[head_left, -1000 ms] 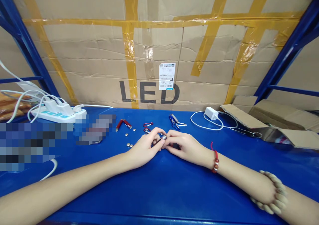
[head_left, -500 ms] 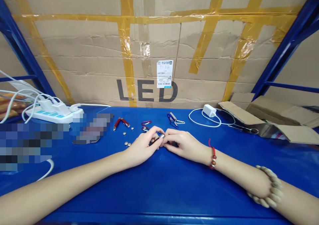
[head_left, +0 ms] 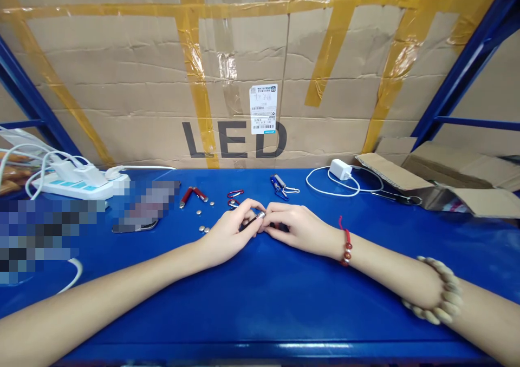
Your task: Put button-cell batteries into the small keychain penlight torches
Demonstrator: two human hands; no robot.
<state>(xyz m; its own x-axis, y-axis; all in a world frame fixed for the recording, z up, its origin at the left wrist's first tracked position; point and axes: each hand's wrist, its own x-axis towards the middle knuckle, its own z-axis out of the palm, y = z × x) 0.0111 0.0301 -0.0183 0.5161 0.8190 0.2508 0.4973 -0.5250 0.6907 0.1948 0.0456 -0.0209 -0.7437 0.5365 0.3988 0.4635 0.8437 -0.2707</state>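
My left hand [head_left: 229, 234] is closed on a small dark cylinder with a silver end [head_left: 260, 215], pinched between thumb and fingers. My right hand [head_left: 294, 226] meets it at that silver end, its fingertips pressed together; what they hold, if anything, is hidden. Just beyond my left hand lie two red carabiners [head_left: 235, 194]. Several small silver discs [head_left: 199, 213] are scattered to its left, near red metal tubes [head_left: 194, 195]. Behind my hands rest blue and silver tubes with clips [head_left: 280, 185].
On the blue table [head_left: 260, 302], a white power strip [head_left: 81, 185] and a dark phone-like slab [head_left: 148, 207] are at left. A white charger [head_left: 340, 169] with its cable and an open cardboard box [head_left: 439, 194] are at right. A large carton [head_left: 154, 102] stands behind.
The whole view has shifted slightly, so the table objects appear a little higher and further left. Both hands stay together around the small cylinder, with little change in grip.
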